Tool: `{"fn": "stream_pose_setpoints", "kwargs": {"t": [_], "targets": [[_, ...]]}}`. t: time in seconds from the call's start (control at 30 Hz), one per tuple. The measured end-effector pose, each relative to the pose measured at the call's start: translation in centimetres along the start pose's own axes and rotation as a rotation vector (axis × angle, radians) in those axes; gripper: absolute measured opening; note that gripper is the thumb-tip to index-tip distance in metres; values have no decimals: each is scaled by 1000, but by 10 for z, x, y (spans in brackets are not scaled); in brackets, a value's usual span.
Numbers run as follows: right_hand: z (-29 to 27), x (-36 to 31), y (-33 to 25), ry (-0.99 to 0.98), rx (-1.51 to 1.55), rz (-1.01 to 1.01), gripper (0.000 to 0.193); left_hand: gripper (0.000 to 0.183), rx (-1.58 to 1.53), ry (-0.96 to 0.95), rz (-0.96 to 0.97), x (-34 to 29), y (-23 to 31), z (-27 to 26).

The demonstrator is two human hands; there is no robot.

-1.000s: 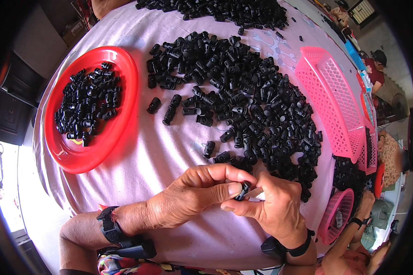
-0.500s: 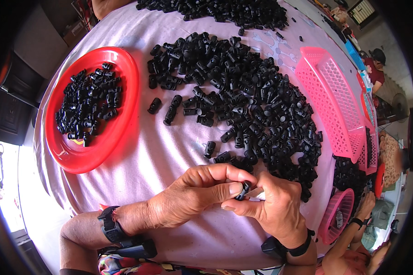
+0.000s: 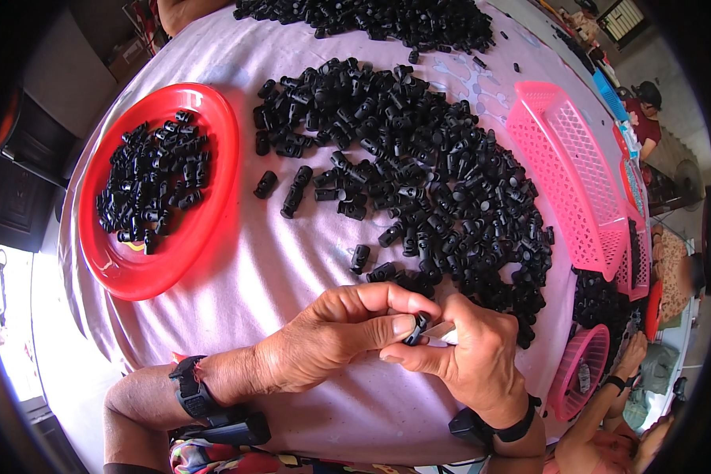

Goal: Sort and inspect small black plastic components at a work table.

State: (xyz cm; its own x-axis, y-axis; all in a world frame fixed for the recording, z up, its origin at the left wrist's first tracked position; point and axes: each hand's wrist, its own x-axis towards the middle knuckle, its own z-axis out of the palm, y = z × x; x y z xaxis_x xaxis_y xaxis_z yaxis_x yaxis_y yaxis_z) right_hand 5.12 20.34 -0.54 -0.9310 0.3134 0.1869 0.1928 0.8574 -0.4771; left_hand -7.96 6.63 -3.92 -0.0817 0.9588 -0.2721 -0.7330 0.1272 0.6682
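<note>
My left hand (image 3: pixel 332 336) pinches a small black plastic cord lock (image 3: pixel 418 329) between thumb and forefinger. Pressed up close from the right, my right hand (image 3: pixel 482 347) is closed on a thin, pale tool (image 3: pixel 449 336), whose narrow end is at the cord lock. Most of that tool is hidden by the fingers, so its exact kind is unclear. Just beyond the hands lies a big spread-out pile of black cord locks (image 3: pixel 466 189). Several more sit in a red oval plastic tray (image 3: pixel 134 280) at the left.
A pink cloth (image 3: pixel 308 245) covers the table. On the right stand a long pink slotted basket (image 3: pixel 569 182) and a round pink basket (image 3: pixel 581 375). Another black pile (image 3: pixel 387 20) lies at the far edge. A co-worker's arm (image 3: pixel 600 403) reaches in at lower right.
The view has shifted very slightly. Both hands keep nearly the same place and grip on the cord lock and the pale tool.
</note>
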Motion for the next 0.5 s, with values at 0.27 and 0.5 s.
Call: {"fn": "stream_pose_setpoints", "kwargs": {"t": [0.27,0.5], "targets": [[-1,-1,1,-18,-18,4,60,26,-19,9,-45,-1,3,0],[0,-1,-1,-32,-33,-4,59,27,4,15,-8,-1,0,0]]}}
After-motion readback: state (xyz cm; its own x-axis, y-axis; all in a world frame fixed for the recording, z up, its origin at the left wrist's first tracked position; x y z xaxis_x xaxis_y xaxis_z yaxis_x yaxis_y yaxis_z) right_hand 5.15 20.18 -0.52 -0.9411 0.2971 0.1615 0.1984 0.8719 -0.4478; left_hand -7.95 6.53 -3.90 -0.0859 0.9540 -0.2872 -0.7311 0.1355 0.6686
